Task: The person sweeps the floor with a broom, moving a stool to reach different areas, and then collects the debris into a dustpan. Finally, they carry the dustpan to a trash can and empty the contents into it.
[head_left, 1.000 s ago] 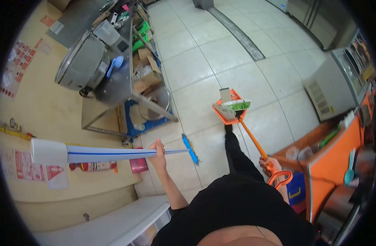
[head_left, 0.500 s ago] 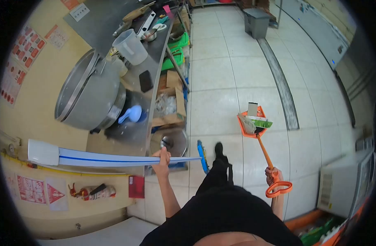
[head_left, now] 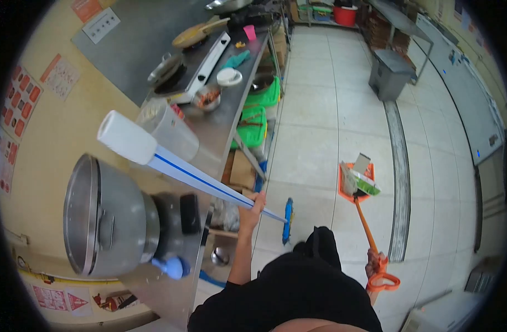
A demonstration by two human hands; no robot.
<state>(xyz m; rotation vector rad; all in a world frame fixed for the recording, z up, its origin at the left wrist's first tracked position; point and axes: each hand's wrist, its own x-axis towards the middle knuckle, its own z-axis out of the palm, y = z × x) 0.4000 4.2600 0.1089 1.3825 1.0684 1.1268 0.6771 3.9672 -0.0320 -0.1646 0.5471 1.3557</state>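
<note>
My left hand (head_left: 252, 210) is wrapped round the pale handle of a blue-striped broom (head_left: 192, 180). Its white end rises to the left over the counter, while its blue brush head (head_left: 287, 221) is low by the floor, left of my legs. In my right hand (head_left: 373, 264) is the orange handle of a long-handled dustpan (head_left: 366, 227), below which its loop grip shows. The dustpan's orange pan carries a green-and-white wrapper (head_left: 366, 185), a greyish crumpled piece (head_left: 350, 180) and a small flat piece of card-like rubbish (head_left: 362, 163).
A steel counter (head_left: 220, 119) on the left bears a large pot (head_left: 120, 216), a translucent jug (head_left: 179, 135), a black phone-like object (head_left: 190, 214) and a blue scoop (head_left: 171, 268). Green trays (head_left: 250, 127) sit beneath. Ahead stand a grey bin (head_left: 391, 74) and a white chest freezer (head_left: 458, 83); a drain strip (head_left: 398, 182) crosses the tiles.
The view has moved forward along the aisle, with the bin and counter items nearer. The broom's upper end has swung up and rightward. Both hands keep their holds, and rubbish remains in the dustpan.
</note>
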